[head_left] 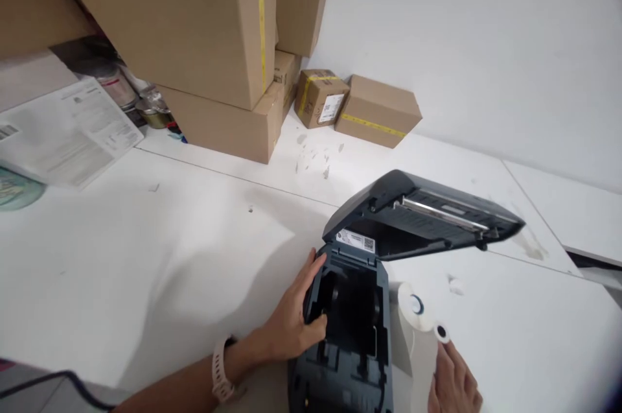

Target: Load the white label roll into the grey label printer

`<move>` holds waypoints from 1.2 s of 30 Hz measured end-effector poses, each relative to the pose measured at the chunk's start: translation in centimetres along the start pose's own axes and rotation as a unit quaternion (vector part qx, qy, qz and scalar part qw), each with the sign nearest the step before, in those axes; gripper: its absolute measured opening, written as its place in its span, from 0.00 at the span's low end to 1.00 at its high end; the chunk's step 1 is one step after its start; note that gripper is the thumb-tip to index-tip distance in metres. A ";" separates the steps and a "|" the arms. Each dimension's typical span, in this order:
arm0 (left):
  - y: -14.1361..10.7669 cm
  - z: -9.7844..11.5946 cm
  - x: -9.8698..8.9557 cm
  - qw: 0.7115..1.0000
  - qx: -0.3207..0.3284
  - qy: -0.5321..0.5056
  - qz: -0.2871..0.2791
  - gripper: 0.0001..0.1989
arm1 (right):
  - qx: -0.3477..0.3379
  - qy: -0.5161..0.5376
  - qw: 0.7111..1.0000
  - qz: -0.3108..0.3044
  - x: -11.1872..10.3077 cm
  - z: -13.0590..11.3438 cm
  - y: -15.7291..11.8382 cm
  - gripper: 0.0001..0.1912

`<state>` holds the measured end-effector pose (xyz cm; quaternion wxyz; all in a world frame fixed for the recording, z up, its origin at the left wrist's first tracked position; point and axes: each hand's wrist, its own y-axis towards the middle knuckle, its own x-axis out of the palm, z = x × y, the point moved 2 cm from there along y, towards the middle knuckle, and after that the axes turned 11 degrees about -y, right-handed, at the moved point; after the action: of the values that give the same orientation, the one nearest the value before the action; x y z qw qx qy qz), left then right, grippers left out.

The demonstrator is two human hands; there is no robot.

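Observation:
A dark grey label printer (340, 366) stands on the white table with its lid (422, 215) raised and its inner bay bare to view. My left hand (294, 319) grips the printer's left side wall, fingers along the rim and thumb over the bay. To the printer's right, a roll of white labels (407, 306) stands on its side, with a white paper strip (422, 367) running down toward me. My right hand (454, 377) is closed around a small white roll with a dark core (442, 333), beside that strip. Its fingertips are partly hidden.
Large cardboard boxes (194, 17) are stacked at the back left. Two smaller boxes (379, 108) sit against the wall. Printed papers (72, 134) and cans (116, 85) lie at the left. A black cable (72, 380) crosses the lower left corner.

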<state>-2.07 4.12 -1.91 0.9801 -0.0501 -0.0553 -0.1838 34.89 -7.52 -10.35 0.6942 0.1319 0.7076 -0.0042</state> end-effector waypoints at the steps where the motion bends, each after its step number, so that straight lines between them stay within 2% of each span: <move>1: 0.2 0.2 0.0 1.000 -0.002 -0.001 0.006 0.47 | -0.005 0.003 1.000 -0.001 -0.2 -0.3 0.5 0.36; 6: 1.4 0.8 0.2 0.999 0.030 -0.014 0.018 0.48 | 0.022 0.017 1.000 -0.014 -1.1 -1.1 2.6 0.32; 9: 1.5 0.8 0.4 0.999 0.047 -0.001 0.009 0.49 | 0.036 0.041 0.998 -0.034 -2.0 -1.9 2.7 0.34; 14: 1.5 1.1 0.6 0.997 0.072 -0.012 0.038 0.50 | 0.023 0.068 0.997 -0.038 -2.8 -3.0 2.7 0.33; 21: 1.3 1.1 0.7 0.997 0.066 -0.010 0.041 0.49 | 0.029 0.072 0.997 -0.021 -2.3 -3.0 2.3 0.33; 27: 0.5 1.1 0.4 0.998 0.036 0.021 0.046 0.48 | 0.059 0.105 0.993 -0.017 -1.5 -3.5 1.8 0.32; 31: 1.4 1.2 0.4 0.997 0.057 0.024 0.050 0.48 | 0.070 0.130 0.989 -0.014 -2.4 -3.4 2.8 0.31; 36: 2.5 0.5 0.8 0.992 0.090 -0.011 0.089 0.51 | 0.086 0.162 0.983 -0.007 -3.0 -2.8 2.8 0.31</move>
<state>-0.50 6.20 -1.49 0.9924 0.0312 -0.0779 -0.0899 32.67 -4.87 -6.77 0.5568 0.1849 0.8084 -0.0488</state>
